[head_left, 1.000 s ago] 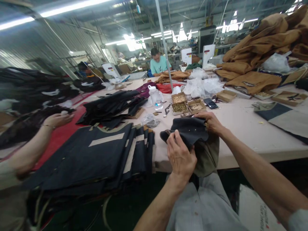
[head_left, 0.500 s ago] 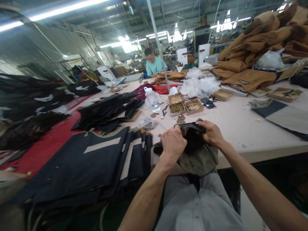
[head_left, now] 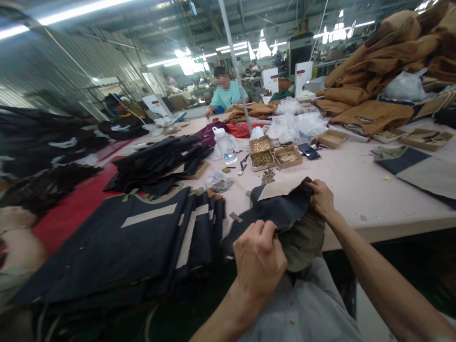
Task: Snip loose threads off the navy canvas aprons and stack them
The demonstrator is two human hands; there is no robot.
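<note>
Between my hands is a dark navy and olive fabric piece (head_left: 280,209) with a pale strip along its far side, partly on the table edge and partly over my lap. My left hand (head_left: 260,254) is closed on its near edge, fingers curled. At the far right corner, my right hand (head_left: 321,197) pinches the cloth. The olive side (head_left: 304,240) hangs down beneath the navy layer. Just left of it lies a stack of folded navy fabric pieces (head_left: 142,237) with pale strips.
Small cardboard boxes of brass-coloured metal parts (head_left: 262,159) stand beyond my hands, with loose metal rings (head_left: 268,176) before them. A clear plastic bottle (head_left: 225,145) and a phone (head_left: 309,151) are nearby. A pole (head_left: 235,61) rises behind. Brown garments (head_left: 384,71) pile up at right. A co-worker (head_left: 228,95) sits opposite.
The fabric has turned from a gathered, open-mouthed shape to a flatter one with its navy face up. My left hand has come down and nearer to me; the right has shifted slightly right.
</note>
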